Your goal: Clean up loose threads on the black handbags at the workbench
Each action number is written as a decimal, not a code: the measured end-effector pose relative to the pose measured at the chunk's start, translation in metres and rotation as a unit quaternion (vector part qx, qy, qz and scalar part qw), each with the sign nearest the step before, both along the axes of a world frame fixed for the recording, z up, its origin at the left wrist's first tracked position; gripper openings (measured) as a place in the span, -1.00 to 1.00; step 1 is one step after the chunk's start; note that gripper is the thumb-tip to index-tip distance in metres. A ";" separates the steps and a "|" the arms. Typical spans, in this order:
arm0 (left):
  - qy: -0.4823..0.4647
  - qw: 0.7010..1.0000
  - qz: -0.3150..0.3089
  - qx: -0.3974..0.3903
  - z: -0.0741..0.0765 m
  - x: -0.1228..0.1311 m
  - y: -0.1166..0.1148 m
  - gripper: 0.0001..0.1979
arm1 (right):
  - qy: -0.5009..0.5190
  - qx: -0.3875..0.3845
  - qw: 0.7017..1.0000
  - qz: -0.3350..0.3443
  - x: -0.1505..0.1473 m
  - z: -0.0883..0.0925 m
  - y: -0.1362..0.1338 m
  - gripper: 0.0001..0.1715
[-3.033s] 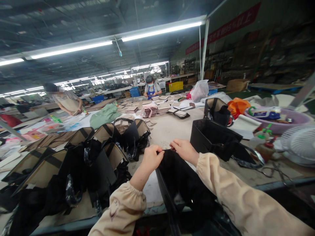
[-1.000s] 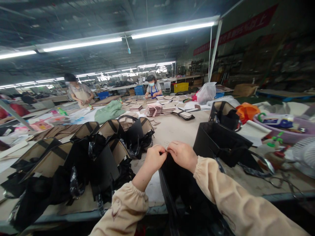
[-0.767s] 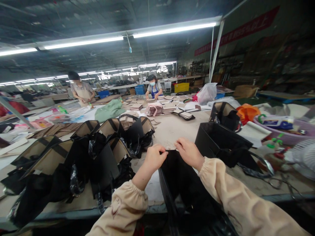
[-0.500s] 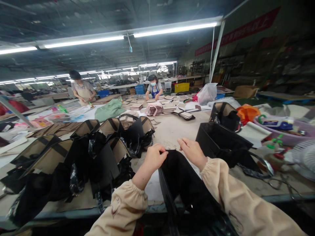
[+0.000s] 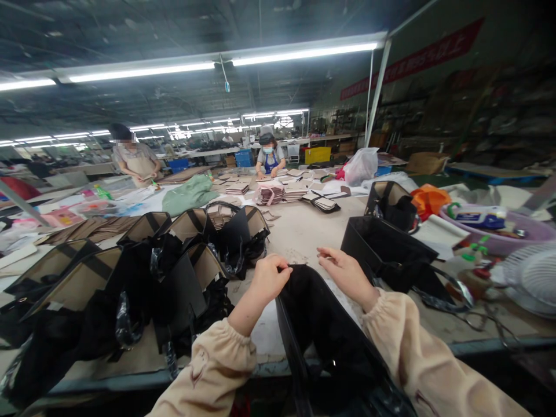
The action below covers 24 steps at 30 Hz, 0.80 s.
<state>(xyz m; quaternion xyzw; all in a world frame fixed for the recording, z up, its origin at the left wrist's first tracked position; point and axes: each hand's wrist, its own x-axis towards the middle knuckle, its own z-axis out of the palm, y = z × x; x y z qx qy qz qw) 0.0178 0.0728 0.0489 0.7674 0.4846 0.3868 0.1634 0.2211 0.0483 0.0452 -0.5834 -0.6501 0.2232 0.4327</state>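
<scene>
A black handbag point(image 5: 315, 307) stands in front of me at the table edge, its mouth open toward me and its dark lining showing. My left hand point(image 5: 268, 281) pinches the far left corner of its rim between thumb and fingers. To the right of that rim my right hand point(image 5: 347, 276) hovers with fingers stretched out, holding nothing. Another black bag point(image 5: 386, 246) lies just beyond my right hand. Left of my left hand sits a group of unfinished black bags point(image 5: 182, 298) with beige inner faces and plastic-wrapped handles.
Stacks of brown and beige pieces point(image 5: 269, 192) lie farther back, beside a green cloth point(image 5: 191, 194). At right are a purple basin point(image 5: 521, 234), a white fan point(image 5: 527, 278) and an orange bag point(image 5: 429, 201). Two people point(image 5: 270, 159) work across the table.
My right hand has drawn slightly away to the right of the bag's rim, its fingers more stretched. My left hand still pinches the corner. The whole view has shifted a little.
</scene>
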 end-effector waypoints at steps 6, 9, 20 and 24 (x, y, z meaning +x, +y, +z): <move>-0.006 1.000 -0.009 0.004 0.001 0.000 0.000 -0.89 | -0.112 0.026 0.989 0.097 -0.023 0.011 0.007 -0.67; -0.009 1.000 -0.010 0.007 0.000 -0.001 0.001 -0.89 | -0.194 0.032 0.973 0.117 -0.032 0.016 0.010 -0.72; -0.082 0.989 -0.020 -0.125 0.000 -0.032 -0.014 -0.59 | -0.337 0.041 0.939 0.054 -0.045 0.023 0.004 -0.63; -0.035 0.989 -0.014 -0.144 0.000 -0.038 -0.014 -0.66 | -0.346 0.046 0.936 0.051 -0.049 0.021 0.006 -0.60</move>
